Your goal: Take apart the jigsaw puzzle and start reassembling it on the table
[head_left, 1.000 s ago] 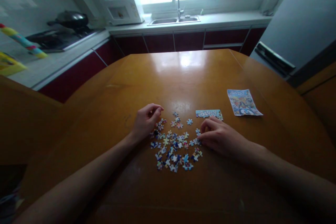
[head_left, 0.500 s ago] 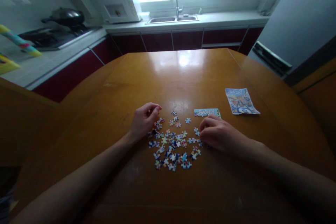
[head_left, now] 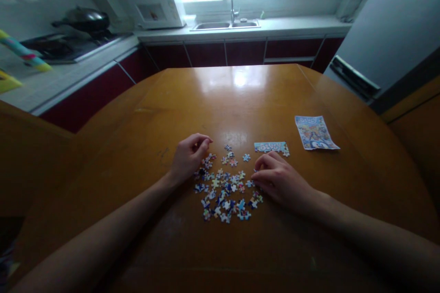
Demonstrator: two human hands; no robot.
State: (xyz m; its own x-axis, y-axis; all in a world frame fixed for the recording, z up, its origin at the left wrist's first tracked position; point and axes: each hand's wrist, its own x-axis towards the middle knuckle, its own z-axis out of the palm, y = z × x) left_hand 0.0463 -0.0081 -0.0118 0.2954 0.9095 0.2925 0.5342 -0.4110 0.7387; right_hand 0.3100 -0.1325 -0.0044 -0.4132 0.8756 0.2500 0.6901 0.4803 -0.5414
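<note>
Loose jigsaw puzzle pieces [head_left: 225,187] lie in a scattered pile on the wooden table, between my two hands. My left hand [head_left: 190,154] rests at the pile's upper left edge, fingers curled and thumb against them; whether anything is inside is hidden. On the right side of the pile, my right hand [head_left: 278,176] pinches a small puzzle piece [head_left: 255,171], mostly covered by the fingertips. Just beyond that hand lies a joined strip of puzzle [head_left: 271,147], light blue with lettering. A single blue piece [head_left: 246,157] sits apart, left of the right hand.
A printed picture sheet [head_left: 316,132] lies farther right on the wooden table [head_left: 220,105]. Past the table are a counter with a sink [head_left: 225,25], a microwave [head_left: 158,11], a stove with a black wok [head_left: 85,20], and a fridge [head_left: 392,27] at the right.
My right hand has shifted left, toward the pile, and its fingertips now cover the piece that lay beside them. More of the joined strip shows. My left hand has stayed in place.
</note>
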